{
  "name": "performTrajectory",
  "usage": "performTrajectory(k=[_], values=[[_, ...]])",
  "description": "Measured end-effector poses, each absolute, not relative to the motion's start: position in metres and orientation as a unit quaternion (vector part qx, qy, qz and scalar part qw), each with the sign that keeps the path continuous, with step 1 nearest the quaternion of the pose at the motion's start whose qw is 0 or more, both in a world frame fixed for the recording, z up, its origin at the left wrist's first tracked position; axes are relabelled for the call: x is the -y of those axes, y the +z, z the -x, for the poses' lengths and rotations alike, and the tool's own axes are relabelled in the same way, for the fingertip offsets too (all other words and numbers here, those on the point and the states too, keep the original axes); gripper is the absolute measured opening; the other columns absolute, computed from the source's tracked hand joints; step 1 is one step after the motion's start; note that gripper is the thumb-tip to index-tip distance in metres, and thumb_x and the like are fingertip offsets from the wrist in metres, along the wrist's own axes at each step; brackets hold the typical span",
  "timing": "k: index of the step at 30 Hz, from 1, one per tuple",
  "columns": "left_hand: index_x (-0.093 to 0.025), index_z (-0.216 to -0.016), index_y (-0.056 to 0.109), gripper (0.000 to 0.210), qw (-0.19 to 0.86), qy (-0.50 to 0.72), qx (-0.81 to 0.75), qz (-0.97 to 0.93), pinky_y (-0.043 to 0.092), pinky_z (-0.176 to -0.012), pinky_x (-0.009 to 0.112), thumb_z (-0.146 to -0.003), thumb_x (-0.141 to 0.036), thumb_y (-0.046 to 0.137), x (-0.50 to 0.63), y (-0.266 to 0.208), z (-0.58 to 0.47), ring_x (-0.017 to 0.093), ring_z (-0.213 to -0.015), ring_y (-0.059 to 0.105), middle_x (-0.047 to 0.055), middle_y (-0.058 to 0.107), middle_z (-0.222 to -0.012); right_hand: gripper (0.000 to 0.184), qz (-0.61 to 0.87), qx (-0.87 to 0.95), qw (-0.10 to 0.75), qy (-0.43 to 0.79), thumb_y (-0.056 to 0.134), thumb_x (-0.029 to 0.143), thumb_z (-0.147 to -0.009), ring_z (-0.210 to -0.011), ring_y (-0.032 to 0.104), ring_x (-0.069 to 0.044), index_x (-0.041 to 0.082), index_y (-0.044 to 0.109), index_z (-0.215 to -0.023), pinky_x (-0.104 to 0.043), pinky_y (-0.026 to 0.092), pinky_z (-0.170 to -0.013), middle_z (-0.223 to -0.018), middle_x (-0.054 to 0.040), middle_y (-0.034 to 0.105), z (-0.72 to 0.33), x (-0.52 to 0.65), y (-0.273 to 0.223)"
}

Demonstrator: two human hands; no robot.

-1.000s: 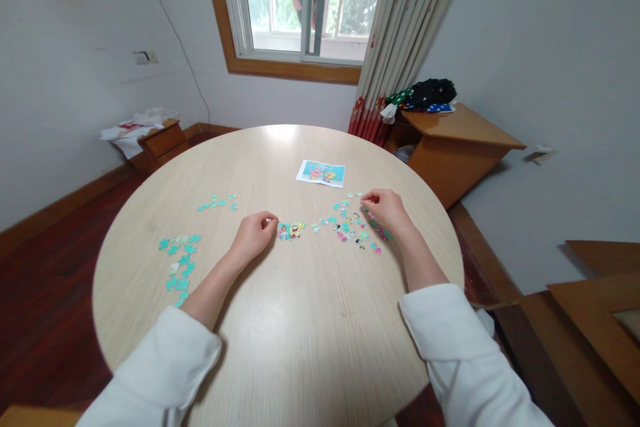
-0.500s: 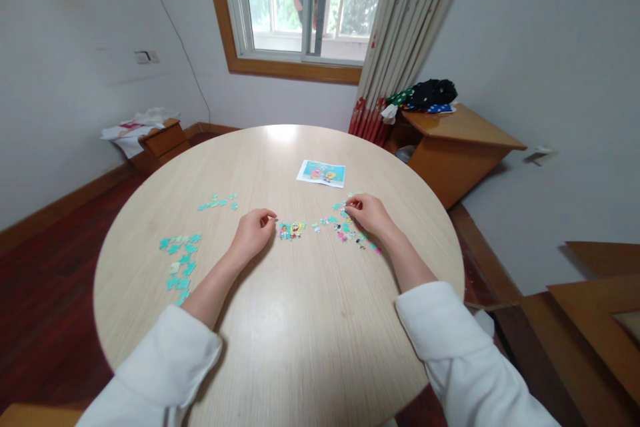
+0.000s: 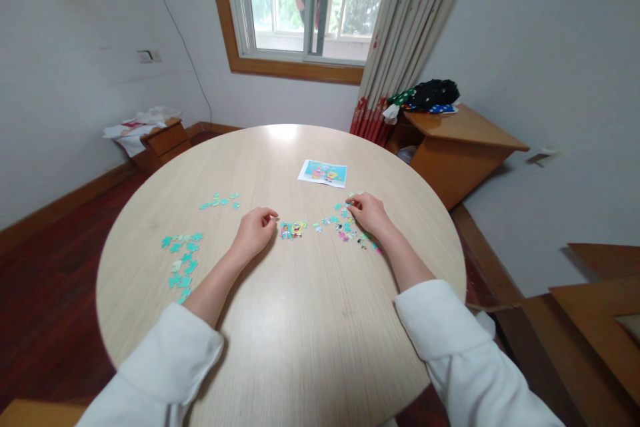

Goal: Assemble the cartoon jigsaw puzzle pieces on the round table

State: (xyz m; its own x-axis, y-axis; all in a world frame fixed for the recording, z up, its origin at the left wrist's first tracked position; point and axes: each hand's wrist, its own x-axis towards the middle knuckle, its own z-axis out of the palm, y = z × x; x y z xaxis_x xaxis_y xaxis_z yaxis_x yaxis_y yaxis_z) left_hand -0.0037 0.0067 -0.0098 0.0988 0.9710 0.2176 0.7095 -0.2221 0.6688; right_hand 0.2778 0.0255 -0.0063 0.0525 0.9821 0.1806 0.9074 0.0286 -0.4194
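My left hand rests on the table with fingers curled and thumb near the index tip; whether anything is between them is hidden. Just right of its fingertips lies a small joined block of jigsaw pieces with a yellow cartoon character. My right hand is over the far edge of a scattered heap of loose puzzle pieces, in teal, pink, white and dark colours. Its thumb and index finger are pinched together among the pieces. Anything in that pinch is too small to make out.
A printed reference picture lies toward the back of the round table. More teal and pale pieces lie left of my left forearm, with a smaller group farther back. A wooden cabinet with cloths stands beyond, right.
The camera view has shifted slightly. Both hands keep nearly the same places, the right still pinching among the loose pieces and the left still beside the joined block.
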Motion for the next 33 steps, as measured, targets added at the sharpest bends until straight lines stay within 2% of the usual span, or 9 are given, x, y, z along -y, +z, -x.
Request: performTrajectory(k=[5,10,19,26,33], values=[[-0.014,-0.085,0.069,0.022,0.203,0.324,-0.589,-0.712,0.042,-0.065,0.026,-0.075,-0.018,0.05,-0.007,-0.012,0.004,0.014,-0.063,0.054,0.004,0.064,-0.072,0.023,0.69,0.685,0.222,0.079,0.058,0.022,-0.081,-0.082,0.058,-0.017,0.017,0.069,-0.1,-0.031,0.041,-0.079,-0.091,-0.0082,0.066,-0.279,-0.027,-0.009],[-0.014,-0.084,0.069,0.022,0.201,0.323,-0.59,-0.712,0.042,-0.065,0.026,-0.074,-0.017,0.049,-0.006,-0.01,0.004,0.014,-0.062,0.054,0.004,0.064,-0.07,0.017,0.689,0.684,0.227,0.078,0.061,0.024,-0.079,-0.078,0.056,-0.016,0.018,0.069,-0.092,-0.03,0.04,-0.075,-0.086,-0.006,0.065,-0.281,-0.03,-0.011],[-0.014,-0.084,0.069,0.023,0.196,0.322,-0.588,-0.716,0.043,-0.065,0.026,-0.073,-0.019,0.049,-0.006,-0.011,0.003,0.014,-0.062,0.054,0.003,0.065,-0.07,0.013,0.704,0.673,0.217,0.064,0.06,0.023,-0.078,-0.093,0.054,-0.02,0.017,0.064,-0.088,-0.034,0.038,-0.084,-0.096,-0.0086,0.063,-0.282,-0.035,-0.018],[-0.015,-0.082,0.069,0.021,0.209,0.315,-0.582,-0.72,0.044,-0.065,0.026,-0.074,-0.024,0.053,-0.006,-0.012,0.003,0.014,-0.063,0.055,0.004,0.066,-0.072,0.013,0.685,0.66,0.284,0.12,0.063,0.019,-0.072,-0.071,0.055,-0.014,0.017,0.061,-0.085,-0.027,0.041,-0.07,-0.077,-0.0019,0.062,-0.284,-0.036,-0.02],[-0.016,-0.078,0.07,0.017,0.211,0.283,-0.569,-0.743,0.043,-0.065,0.027,-0.071,-0.03,0.062,-0.004,-0.011,0.002,0.016,-0.07,0.058,0.006,0.067,-0.077,0.01,0.666,0.672,0.305,0.109,0.057,0.016,-0.074,-0.069,0.055,-0.014,0.016,0.063,-0.083,-0.025,0.04,-0.068,-0.074,-0.0026,0.063,-0.278,-0.029,-0.01]])
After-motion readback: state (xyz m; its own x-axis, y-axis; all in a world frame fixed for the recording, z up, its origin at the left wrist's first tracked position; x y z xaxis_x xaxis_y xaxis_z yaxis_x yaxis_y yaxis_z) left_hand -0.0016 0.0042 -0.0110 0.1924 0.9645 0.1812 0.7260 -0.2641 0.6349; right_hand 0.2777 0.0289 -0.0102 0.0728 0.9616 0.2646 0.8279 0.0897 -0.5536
